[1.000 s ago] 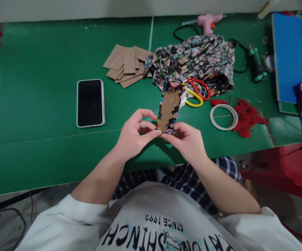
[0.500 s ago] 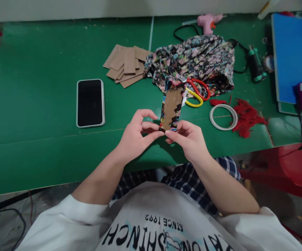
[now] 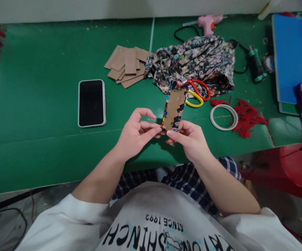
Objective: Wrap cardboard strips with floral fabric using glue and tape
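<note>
Between my hands, above the green table, is a cardboard strip (image 3: 174, 108) with floral fabric folded over its edges, brown side up. My right hand (image 3: 190, 137) pinches its near right corner between thumb and fingers. At the near left corner, my left hand (image 3: 139, 134) grips the edge with thumb and fingertips, its index finger raised and curved. The strip's far end reaches toward scissors (image 3: 198, 92) with one red and one yellow handle, lying at the edge of a crumpled floral cloth (image 3: 192, 62).
Brown cardboard pieces (image 3: 130, 61) lie left of the cloth, and a phone (image 3: 91, 103) farther left. To the right are a tape roll (image 3: 224, 117), red yarn tassels (image 3: 250, 118), a pink glue gun (image 3: 208, 24), a green-black tool (image 3: 257, 64) and a blue board (image 3: 292, 59).
The strip has tilted and shifted slightly right at its far end. My left thumb has drawn back a little to the left, away from my right thumb.
</note>
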Demonstrator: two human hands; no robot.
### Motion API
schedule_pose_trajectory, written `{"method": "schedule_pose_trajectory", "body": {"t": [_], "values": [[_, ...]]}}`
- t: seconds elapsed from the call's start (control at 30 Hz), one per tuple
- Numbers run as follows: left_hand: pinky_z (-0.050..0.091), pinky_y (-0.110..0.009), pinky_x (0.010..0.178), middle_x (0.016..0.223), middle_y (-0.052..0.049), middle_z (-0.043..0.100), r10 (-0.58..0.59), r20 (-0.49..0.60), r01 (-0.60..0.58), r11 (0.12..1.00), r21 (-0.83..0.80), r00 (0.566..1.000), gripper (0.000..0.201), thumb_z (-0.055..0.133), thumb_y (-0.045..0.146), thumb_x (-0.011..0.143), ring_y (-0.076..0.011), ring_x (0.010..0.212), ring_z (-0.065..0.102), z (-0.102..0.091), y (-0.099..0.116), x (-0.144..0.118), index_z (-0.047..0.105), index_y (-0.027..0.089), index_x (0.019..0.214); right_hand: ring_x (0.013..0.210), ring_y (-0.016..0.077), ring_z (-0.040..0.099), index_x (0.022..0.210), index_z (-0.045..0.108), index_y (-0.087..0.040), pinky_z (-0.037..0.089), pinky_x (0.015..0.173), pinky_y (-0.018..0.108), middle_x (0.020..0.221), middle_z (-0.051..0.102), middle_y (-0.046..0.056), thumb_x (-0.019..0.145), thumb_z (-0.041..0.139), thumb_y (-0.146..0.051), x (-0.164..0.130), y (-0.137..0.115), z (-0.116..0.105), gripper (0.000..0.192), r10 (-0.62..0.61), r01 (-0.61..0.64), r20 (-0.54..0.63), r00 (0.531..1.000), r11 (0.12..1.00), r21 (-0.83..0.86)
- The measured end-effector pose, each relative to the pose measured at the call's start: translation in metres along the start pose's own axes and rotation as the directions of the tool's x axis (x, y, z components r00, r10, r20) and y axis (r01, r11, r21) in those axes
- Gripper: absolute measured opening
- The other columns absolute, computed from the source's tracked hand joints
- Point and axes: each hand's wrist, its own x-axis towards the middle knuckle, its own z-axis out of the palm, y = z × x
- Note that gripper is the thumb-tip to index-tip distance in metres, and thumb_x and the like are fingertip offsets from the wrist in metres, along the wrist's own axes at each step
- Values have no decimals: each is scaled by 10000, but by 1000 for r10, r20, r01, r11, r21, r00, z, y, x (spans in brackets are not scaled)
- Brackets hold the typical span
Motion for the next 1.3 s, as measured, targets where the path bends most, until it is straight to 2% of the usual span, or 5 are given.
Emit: {"method": "schedule_pose_trajectory", "body": {"t": [0.17,0.4,0.8,1.03,1.3], "values": [[540,-216,644,718,41,663,31,-12,-31,999,35,999,283,618,238,766,-119,655,678,2,-2,-1,391,218,934,458,84,575,588,436,-193,476,461,199,498,562,-65,600,755,-337,0,2,0,350,-22,22,-2,1000,1000,-3],[498,-153,563,657,72,610,108,-53,-103,990,93,993,265,604,179,759,-82,630,650,5,-5,-1,396,217,918,468,89,582,582,413,-196,480,459,199,483,535,-68,611,740,-352,-1,4,3,363,-43,41,-23,999,997,-68],[539,-223,671,720,36,664,44,-57,-43,999,18,997,263,602,253,789,-110,678,670,6,-4,-2,382,215,928,469,91,586,589,444,-200,492,465,206,503,572,-59,606,740,-373,1,3,1,343,-50,47,-59,997,998,-50],[534,-215,694,776,30,679,72,-62,-69,997,40,996,318,661,202,727,-123,768,675,7,-5,-1,410,217,921,480,92,590,611,441,-201,489,474,207,516,583,-59,625,735,-360,2,3,2,334,-64,62,-48,997,997,-37],[531,-215,672,741,33,674,73,-95,-68,996,57,993,349,702,272,698,-139,759,676,9,-5,-1,438,217,920,500,101,578,642,470,-210,480,484,232,549,568,-58,649,715,-373,-4,1,5,294,-135,123,-63,989,979,-163]]}}
